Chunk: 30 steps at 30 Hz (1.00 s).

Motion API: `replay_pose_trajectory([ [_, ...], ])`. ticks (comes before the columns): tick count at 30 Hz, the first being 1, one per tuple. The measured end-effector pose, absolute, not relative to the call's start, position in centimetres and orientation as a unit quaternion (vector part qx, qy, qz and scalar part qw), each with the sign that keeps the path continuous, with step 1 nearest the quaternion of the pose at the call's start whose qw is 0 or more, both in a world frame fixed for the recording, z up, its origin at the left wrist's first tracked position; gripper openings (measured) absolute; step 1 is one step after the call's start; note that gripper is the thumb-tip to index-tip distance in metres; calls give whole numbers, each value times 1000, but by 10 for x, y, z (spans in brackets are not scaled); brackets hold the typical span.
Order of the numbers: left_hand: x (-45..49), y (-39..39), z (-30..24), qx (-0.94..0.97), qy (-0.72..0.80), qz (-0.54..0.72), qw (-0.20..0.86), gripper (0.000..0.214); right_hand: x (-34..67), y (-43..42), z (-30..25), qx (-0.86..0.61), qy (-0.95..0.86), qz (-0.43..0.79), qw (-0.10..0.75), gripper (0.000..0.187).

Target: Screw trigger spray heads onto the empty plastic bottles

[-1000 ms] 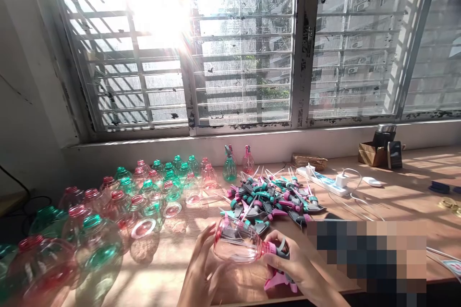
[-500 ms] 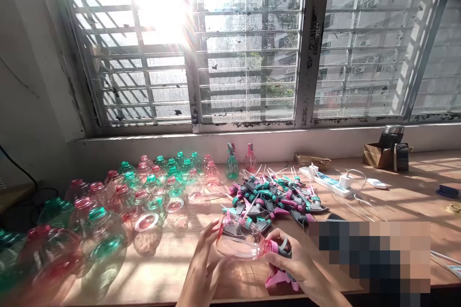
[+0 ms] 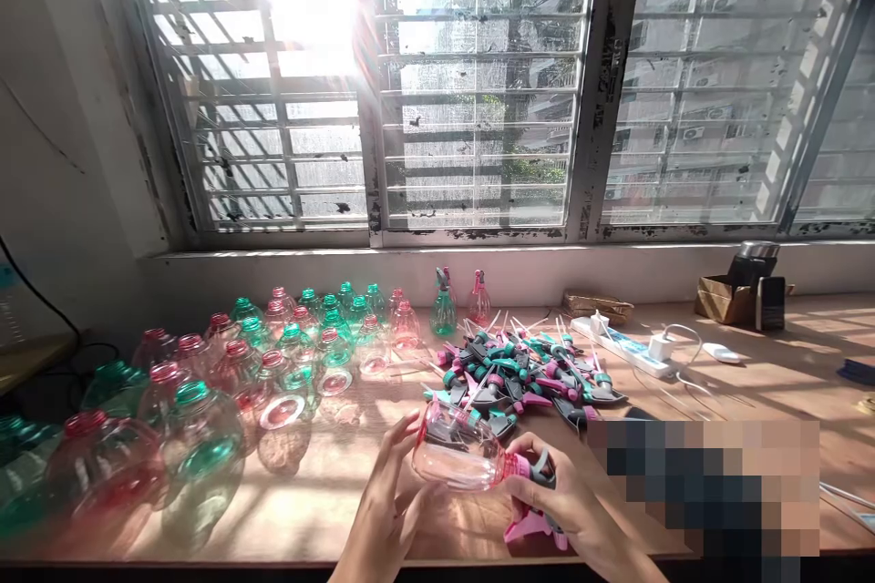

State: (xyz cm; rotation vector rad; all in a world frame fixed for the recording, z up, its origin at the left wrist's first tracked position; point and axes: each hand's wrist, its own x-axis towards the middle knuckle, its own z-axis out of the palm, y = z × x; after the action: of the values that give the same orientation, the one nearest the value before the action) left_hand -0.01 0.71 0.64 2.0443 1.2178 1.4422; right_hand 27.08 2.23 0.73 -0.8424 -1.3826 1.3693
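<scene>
A clear pink spray bottle (image 3: 457,455) lies on its side in the air between my hands, its base to the left. My left hand (image 3: 386,496) cups the base, fingertips on the far side and thumb below. At the neck, my right hand (image 3: 557,487) is closed around the pink collar and grey spray head. Pink-and-grey sprayer parts (image 3: 534,528) show under that hand; I cannot tell whether they belong to the held head. Just beyond the bottle is a heap of trigger sprayers (image 3: 506,373) in pink, teal and grey, with thin tubes.
Several open pink and green bottles (image 3: 205,437) stand on the left of the wooden table (image 3: 328,510). Assembled spray bottles (image 3: 443,305) stand by the wall. Rightward are a power strip (image 3: 625,348) with cables, a wicker basket (image 3: 597,305) and a cardboard box (image 3: 721,299).
The view has shifted slightly, so the background sits a little further right. Both hands keep their places on the bottle, with hardly any movement.
</scene>
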Motion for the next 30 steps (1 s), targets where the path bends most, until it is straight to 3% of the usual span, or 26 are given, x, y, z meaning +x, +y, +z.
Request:
replay_pose_trajectory([
  [5,2,10,0,697,422,524,249,42,271,20,13,-328,-554,587,491,41],
  [8,-1,10,-3,720,418,503,234,47,270,20,10,-333,-568,573,489,43],
  [14,-5,11,-2,725,435,499,191,34,269,21,9,-353,-570,557,490,49],
  [23,-6,15,-15,712,430,507,226,55,269,23,10,-337,-561,575,491,45],
  [27,-8,12,-10,708,449,483,252,44,271,24,7,-346,-577,558,485,46],
  [30,-7,13,-7,728,452,476,196,39,270,24,7,-336,-570,569,489,44],
])
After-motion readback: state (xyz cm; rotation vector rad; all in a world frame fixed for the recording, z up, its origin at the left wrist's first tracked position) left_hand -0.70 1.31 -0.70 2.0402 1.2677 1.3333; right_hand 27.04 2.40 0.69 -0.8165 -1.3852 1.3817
